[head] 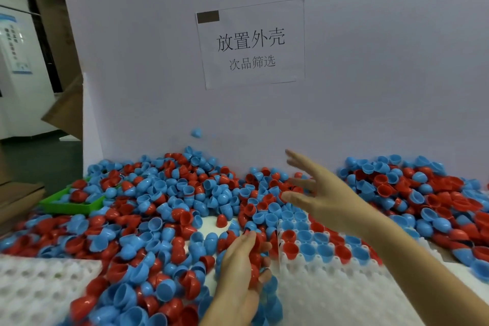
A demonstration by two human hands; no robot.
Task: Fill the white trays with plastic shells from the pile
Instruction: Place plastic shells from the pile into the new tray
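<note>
Right hand (320,193), centre right of the frame: fingers spread wide and straight above the pile of red and blue shells (164,206), holding nothing. Left hand (244,264), lower centre: fingers loosely curved around a few red shells (255,254) beside the left edge of the white tray (344,288). The tray's far rows hold shells; its near rows show bare sockets. A second white tray (39,286) lies at lower left. A green bin (71,206) sits half buried at middle left. A paper sign (251,43) hangs on the white wall (383,61); one blue shell (196,132) shows against the wall above the pile
</note>
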